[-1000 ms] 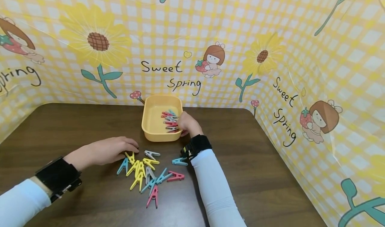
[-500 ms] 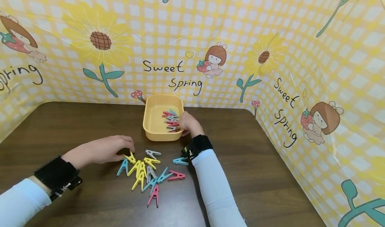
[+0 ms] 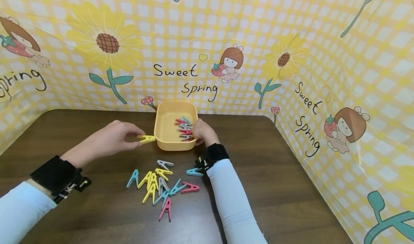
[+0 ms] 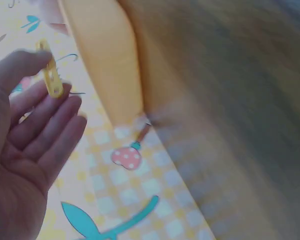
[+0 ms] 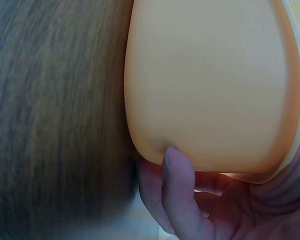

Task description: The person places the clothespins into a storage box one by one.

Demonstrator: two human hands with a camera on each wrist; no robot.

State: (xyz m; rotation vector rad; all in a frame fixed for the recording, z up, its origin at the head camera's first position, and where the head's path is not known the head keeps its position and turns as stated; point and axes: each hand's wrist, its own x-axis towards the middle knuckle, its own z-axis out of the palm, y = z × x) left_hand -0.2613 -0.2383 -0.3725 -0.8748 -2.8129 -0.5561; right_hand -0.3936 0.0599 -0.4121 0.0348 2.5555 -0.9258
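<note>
Nearest the viewer, a loose pile of clothes pegs (image 3: 160,184) in yellow, blue, pink and grey lies on the dark wooden bench (image 3: 275,179), between the two white-sleeved forearms; each wrist carries a black strap. Beyond the pile, at 12 o'clock from it, stands the yellow tub (image 3: 163,129), with several pegs (image 3: 183,129) clipped in a row along its right rim. The left hand (image 3: 111,139) sits at 9 o'clock of the tub, thumb and forefinger pinching one yellow peg (image 3: 146,139), whose tip lies just beside the tub's left wall; contact cannot be confirmed. The left wrist view shows the same peg (image 4: 51,75) pinched at the fingertips, remaining fingers relaxed. The right hand (image 3: 201,132) grips the tub at 3 o'clock, fingers curled round the outer wall, as the right wrist view confirms (image 5: 190,200); it partly hides the clipped pegs. Farthest back, a yellow checked backdrop (image 3: 207,39) printed with sunflowers encloses the bench.
</note>
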